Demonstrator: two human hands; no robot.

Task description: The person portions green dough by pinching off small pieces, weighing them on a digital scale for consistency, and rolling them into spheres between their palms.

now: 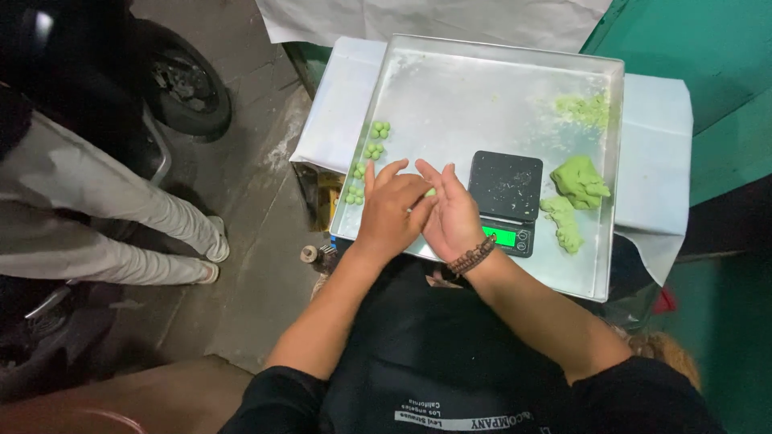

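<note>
- Metal tray (450, 88), large and square, sits on a white-covered surface (655, 120) in front of me; all my work is inside it.
- Another person's legs in pale trousers (96, 217) stand well off to my left, beside a dark wheel (189, 88).
- Black digital scale (505, 201) rests on the tray just right of my hands, green display lit, platform bare apart from crumbs.
- Green dough lump (581, 183) lies right of the scale, a smaller torn strip just below it, crumbly green bits in the tray's far right corner.
- My left hand (392, 210) and right hand (452, 217) are pressed palm to palm over the tray's near edge, fingers stretched out flat, not curled.
- Small piece of green dough (430, 192) shows just between the palms; both hands hold it by pressing together.
- Beaded bracelet (473, 257) on my right wrist.
- Little green balls (375, 139) lie in small clusters along the tray's left side, just beyond my left fingers.
</note>
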